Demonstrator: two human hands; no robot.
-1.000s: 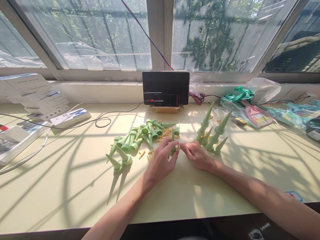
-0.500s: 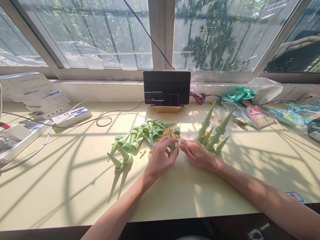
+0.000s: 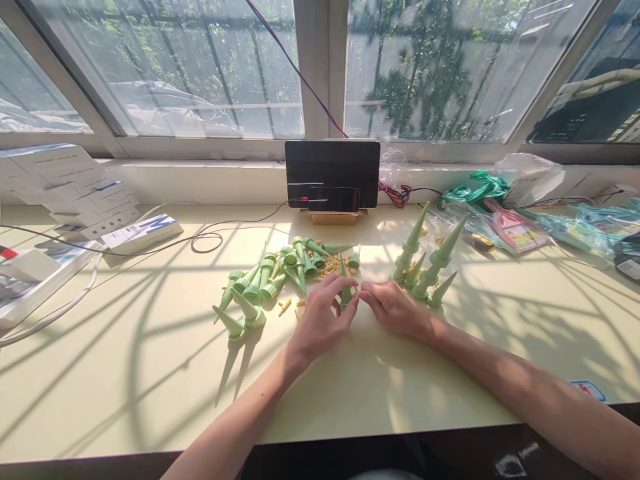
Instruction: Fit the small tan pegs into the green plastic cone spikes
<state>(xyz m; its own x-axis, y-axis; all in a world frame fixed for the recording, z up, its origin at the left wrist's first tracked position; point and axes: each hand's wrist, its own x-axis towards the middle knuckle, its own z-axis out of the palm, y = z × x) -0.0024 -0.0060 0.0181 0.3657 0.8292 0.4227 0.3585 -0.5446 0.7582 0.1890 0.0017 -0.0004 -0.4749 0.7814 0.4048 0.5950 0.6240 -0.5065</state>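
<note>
My left hand [image 3: 326, 308] has its thumb and fingers closed around a green plastic plant-watering spike [image 3: 345, 283], which stands point up on the table. My right hand [image 3: 393, 305] is pinched shut just right of it, fingertips almost touching the left thumb. A small tan peg [image 3: 357, 291], mostly hidden, shows at those fingertips. Behind and left of my hands lies a heap of green spikes [image 3: 295, 260] with loose tan pegs [image 3: 333, 267]. Two spikes [image 3: 240, 320] stand upright at the left. Stacked and single upright spikes [image 3: 425, 267] are right of my right hand.
A black tablet [image 3: 333, 170] with a phone [image 3: 333, 199] before it leans at the window. White boxes [image 3: 70, 187], a power strip [image 3: 30, 283] and cables lie at the left. Plastic bags [image 3: 520, 227] and a yellow-black tool [image 3: 481, 243] are at the right. The table's front edge runs below my forearms.
Both hands stay in nearly the same place around the upright spike. My right fingertips have shifted very slightly at the peg, and less of it shows. The view has moved a little.
</note>
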